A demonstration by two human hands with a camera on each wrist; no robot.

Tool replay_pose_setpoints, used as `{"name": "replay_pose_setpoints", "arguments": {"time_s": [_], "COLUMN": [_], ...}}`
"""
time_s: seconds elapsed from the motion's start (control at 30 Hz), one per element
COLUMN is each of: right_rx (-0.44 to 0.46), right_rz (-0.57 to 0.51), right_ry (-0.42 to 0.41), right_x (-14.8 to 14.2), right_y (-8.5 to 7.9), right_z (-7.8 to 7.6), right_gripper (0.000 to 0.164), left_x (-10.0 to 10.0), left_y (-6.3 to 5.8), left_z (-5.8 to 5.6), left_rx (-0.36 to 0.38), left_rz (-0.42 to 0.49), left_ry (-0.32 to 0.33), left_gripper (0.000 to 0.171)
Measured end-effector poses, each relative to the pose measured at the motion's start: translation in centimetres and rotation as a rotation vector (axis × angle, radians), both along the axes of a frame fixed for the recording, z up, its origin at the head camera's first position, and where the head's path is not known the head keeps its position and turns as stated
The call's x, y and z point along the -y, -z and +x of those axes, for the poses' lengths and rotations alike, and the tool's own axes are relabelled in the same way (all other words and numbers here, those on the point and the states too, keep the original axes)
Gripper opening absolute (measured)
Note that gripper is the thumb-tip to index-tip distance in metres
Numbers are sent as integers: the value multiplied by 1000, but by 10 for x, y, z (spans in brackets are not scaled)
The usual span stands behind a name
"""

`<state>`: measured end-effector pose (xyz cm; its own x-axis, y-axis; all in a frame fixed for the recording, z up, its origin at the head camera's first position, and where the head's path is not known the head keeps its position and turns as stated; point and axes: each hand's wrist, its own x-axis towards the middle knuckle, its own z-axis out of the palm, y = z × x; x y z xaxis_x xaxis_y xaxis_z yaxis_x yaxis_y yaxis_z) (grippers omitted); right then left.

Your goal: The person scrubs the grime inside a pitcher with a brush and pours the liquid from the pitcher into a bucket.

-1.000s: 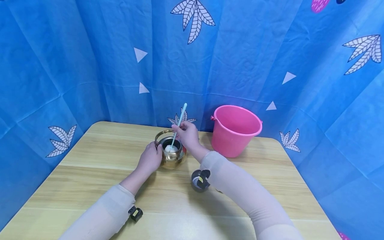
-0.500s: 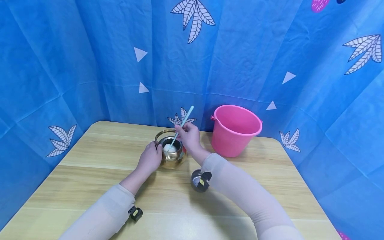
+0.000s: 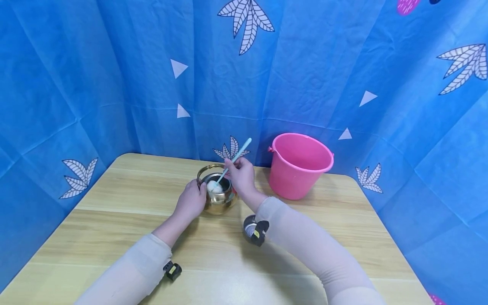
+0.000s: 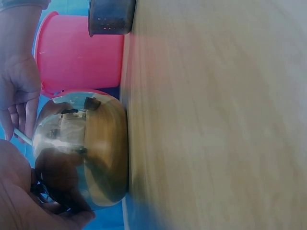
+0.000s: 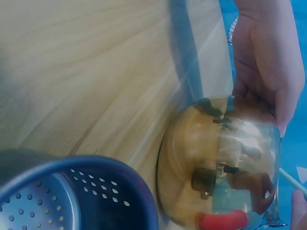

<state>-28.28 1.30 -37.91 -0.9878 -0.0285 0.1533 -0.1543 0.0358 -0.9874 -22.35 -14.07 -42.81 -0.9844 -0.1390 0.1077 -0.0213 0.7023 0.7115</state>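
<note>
A shiny gold-coloured kettle [image 3: 219,206] with an upright hoop handle [image 3: 209,168] stands uncovered on the table. My left hand [image 3: 192,200] grips its left side near the base of the handle, thumb against the body. In my right hand [image 3: 241,174] I pinch the thin stem of a pale mint sponge brush [image 3: 242,148] between thumb and fingers. The brush slants down to the left, and its white rounded head [image 3: 213,187] sits inside the kettle's mouth. A red part [image 5: 223,220] shows on the kettle's right side. Part of the head is hidden by the rim.
A pink bucket [image 3: 291,182] stands at the back right, beyond my right hand. Below my right forearm sits a metal strainer cup [image 3: 249,226] with a perforated inside, partly covered by the wrist camera. A blue patterned curtain [image 3: 228,84] hangs behind the wooden table [image 3: 126,220].
The brush's upper end has swung right and down, while its white head has shifted slightly left inside the kettle. My right hand has moved a little; the left hand and kettle stay put.
</note>
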Motion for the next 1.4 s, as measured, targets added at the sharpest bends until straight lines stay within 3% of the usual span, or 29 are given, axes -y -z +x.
{"name": "replay_pose_setpoints", "arguments": {"time_s": [0.7, 1.4], "right_rx": [-14, -80], "right_rz": [-41, 58], "right_ry": [50, 51], "right_x": [4, 0], "right_y": [4, -6], "right_z": [5, 10], "right_gripper": [22, 20], "left_x": [0, 0], "left_y": [0, 2], "left_z": [0, -3], "left_rx": [0, 2], "left_rz": [3, -13], "left_ry": [-1, 2], "left_gripper": [53, 52]}}
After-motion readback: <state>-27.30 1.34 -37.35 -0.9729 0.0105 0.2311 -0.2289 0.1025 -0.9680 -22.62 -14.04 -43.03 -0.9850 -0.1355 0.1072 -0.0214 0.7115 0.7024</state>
